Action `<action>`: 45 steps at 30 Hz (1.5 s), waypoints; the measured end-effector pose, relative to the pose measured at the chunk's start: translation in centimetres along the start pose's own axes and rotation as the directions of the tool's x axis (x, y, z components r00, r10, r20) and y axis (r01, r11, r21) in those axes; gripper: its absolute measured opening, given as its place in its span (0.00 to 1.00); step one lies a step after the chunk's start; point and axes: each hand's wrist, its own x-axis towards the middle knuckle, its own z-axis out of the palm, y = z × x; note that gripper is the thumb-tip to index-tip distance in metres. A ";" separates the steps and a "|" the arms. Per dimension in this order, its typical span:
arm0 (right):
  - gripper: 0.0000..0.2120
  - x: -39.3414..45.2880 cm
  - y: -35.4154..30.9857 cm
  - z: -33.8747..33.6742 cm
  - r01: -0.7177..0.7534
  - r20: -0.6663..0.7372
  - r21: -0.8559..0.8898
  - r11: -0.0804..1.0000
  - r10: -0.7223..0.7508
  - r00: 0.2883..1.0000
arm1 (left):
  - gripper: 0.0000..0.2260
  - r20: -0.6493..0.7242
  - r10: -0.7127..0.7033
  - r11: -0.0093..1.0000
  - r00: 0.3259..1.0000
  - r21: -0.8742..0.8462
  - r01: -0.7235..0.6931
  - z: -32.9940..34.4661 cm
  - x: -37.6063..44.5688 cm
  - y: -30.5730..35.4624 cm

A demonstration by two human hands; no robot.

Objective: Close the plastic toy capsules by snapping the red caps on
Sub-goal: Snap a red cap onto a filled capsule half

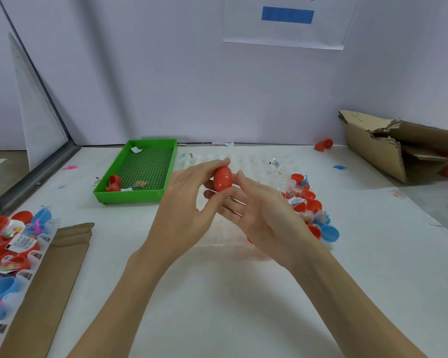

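Observation:
A red egg-shaped capsule (223, 178) is held up over the middle of the table between both hands. My left hand (189, 202) pinches it from the left, thumb on top and fingers underneath. My right hand (256, 210) touches it from the right with its thumb, the fingers stretched out beneath. A clear plastic tray (254, 161) with rows of pockets lies behind and under the hands. At its right side several filled pockets hold red caps and small toys (301, 200), with a blue capsule half (330, 233) at the near end.
A green tray (137, 196) at the back left holds two red caps (113, 183). A second clear tray of red and blue capsule parts (8, 244) lies at the near left on cardboard (60, 280). A torn cardboard box (398, 146) stands at the back right, red caps (323, 145) beside it.

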 end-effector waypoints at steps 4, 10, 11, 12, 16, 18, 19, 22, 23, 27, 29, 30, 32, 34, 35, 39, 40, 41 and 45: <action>0.17 0.0 -0.2 -0.2 -0.041 0.010 -0.066 0.997 0.042 0.999 | 0.17 0.059 -0.046 0.982 0.997 -0.183 0.056 -0.2 0.0 0.5; 0.16 0.1 -0.2 -0.3 -0.043 0.024 -0.059 0.997 0.044 0.999 | 0.17 0.124 0.007 0.981 0.992 -0.194 0.017 0.1 -0.2 0.1; 0.16 0.1 -0.2 -0.4 -0.045 0.021 -0.049 0.998 0.046 0.999 | 0.17 0.116 0.023 0.987 0.993 -0.160 -0.004 0.2 -0.2 0.0; 0.15 0.1 -0.2 -0.5 -0.047 0.018 -0.037 0.998 0.047 0.999 | 0.17 0.108 0.039 0.990 0.993 -0.138 -0.024 0.3 -0.2 -0.1; 0.15 0.1 -0.1 -0.4 -0.041 0.054 0.002 0.999 0.041 0.998 | 0.16 0.075 0.070 0.991 0.995 -0.116 -0.061 0.5 -0.2 -0.2; 0.17 0.0 -0.2 -0.3 -0.038 0.103 0.000 0.999 0.037 0.994 | 0.15 0.045 0.050 0.991 0.998 -0.124 -0.044 0.3 -0.1 -0.3; 0.17 -0.1 -0.3 -0.2 -0.042 0.122 0.000 0.999 0.042 0.992 | 0.15 0.032 0.040 0.992 0.999 -0.122 -0.036 0.2 -0.1 -0.3; 0.15 -0.1 -0.5 -0.3 -0.070 0.131 0.012 0.997 0.068 0.989 | 0.16 0.018 0.060 0.996 0.998 -0.072 -0.059 0.0 0.0 -0.2; 0.15 -0.1 -0.5 -0.3 -0.080 0.135 0.017 0.997 0.077 0.988 | 0.16 0.013 0.074 0.996 0.997 -0.058 -0.073 -0.1 0.0 -0.1; 0.17 0.0 -0.6 -0.4 -0.105 0.166 0.014 0.994 0.101 0.981 | 0.15 -0.020 0.102 0.992 0.995 -0.067 -0.103 -0.4 0.2 0.1; 0.17 -0.1 -0.7 -0.6 -0.101 0.180 -0.006 0.995 0.101 0.979 | 0.15 -0.014 0.097 0.991 0.995 -0.087 -0.098 -0.5 0.2 0.3; 0.17 -0.2 -0.8 -0.7 -0.098 0.183 -0.017 0.995 0.099 0.978 | 0.15 -0.004 0.098 0.991 0.995 -0.089 -0.098 -0.5 0.2 0.3; 0.16 -0.2 -0.8 -0.9 -0.102 0.175 -0.022 0.995 0.104 0.979 | 0.15 0.021 0.106 0.991 0.994 -0.088 -0.104 -0.4 0.1 0.2; 0.14 -0.2 -0.8 -1.0 -0.113 0.156 -0.009 0.994 0.113 0.981 | 0.15 0.043 0.124 0.990 0.991 -0.079 -0.120 -0.2 0.1 0.0; 0.14 -0.1 -0.7 -1.1 -0.114 0.148 -0.003 0.993 0.114 0.982 | 0.15 0.050 0.132 0.989 0.990 -0.070 -0.129 -0.2 0.1 -0.2; 0.13 -0.1 -0.6 -1.0 -0.107 0.152 0.008 0.994 0.104 0.983 | 0.15 0.044 0.139 0.989 0.989 -0.053 -0.137 -0.1 0.1 -0.5; 0.14 -0.1 -0.6 -0.9 -0.108 0.159 0.012 0.994 0.105 0.982 | 0.16 0.042 0.136 0.990 0.990 -0.047 -0.134 -0.1 0.2 -0.5; 0.15 -0.1 -0.6 -0.9 -0.113 0.168 0.016 0.993 0.109 0.980 | 0.16 0.043 0.131 0.991 0.990 -0.042 -0.130 -0.2 0.2 -0.6; 0.18 0.0 -0.8 -1.0 -0.125 0.188 0.000 0.992 0.123 0.975 | 0.18 0.069 0.102 0.994 0.992 -0.053 -0.099 -0.3 0.1 -0.4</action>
